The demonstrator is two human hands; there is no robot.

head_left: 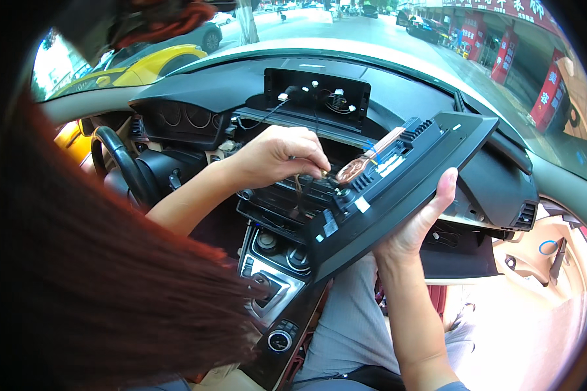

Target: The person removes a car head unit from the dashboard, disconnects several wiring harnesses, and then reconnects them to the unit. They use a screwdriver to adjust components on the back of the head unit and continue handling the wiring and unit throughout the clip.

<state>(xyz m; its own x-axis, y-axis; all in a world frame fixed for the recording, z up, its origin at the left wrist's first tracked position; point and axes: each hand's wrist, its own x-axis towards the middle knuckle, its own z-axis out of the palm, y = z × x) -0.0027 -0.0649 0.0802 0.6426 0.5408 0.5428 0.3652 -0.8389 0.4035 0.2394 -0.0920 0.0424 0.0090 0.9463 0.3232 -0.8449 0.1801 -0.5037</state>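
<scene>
My right hand [414, 225] grips the lower edge of a black flat car display unit [407, 189], thumb over its rim, holding it tilted with its back toward me. On that back are a copper cooling piece [353, 171], dark fins and white sockets [391, 164]. My left hand [287, 156] comes in from the left with its fingertips pinched on a small brass-coloured cable plug [325, 173]. That plug is close to the unit's left end; I cannot tell whether it touches a socket. A thin dark cable [317, 124] passes behind the fingers.
Beyond the unit, a black open housing [316, 91] with loose white connectors sits on the dashboard [235, 78]. The steering wheel [120, 163] is at left. Below lies the centre console with its gear selector [264, 287]. Dark reddish strands [143, 280] block the lower left.
</scene>
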